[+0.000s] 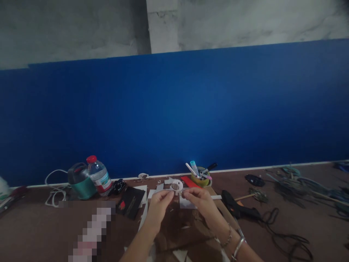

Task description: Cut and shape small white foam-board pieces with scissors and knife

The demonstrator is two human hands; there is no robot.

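Between my two hands is a small white paper cutout (176,186), rounded at the top with a dark striped oval on its face. My left hand (160,203) is closed, thumb and forefinger pinching the cutout's left side. On its right side, the fingers of my right hand (201,201) are pinched together too, and a bracelet and a bangle circle that wrist. Below the hands lies a dark work board (177,233) with paper scraps on it. A similar cutout (143,176) rests near the wall.
A pen holder (200,178) stands behind my right hand. A black glue gun (240,207) with its cord lies to the right, before a tangle of wires (305,183). At left are a red-capped water bottle (100,176), a teal container (83,187) and a black card (132,202).
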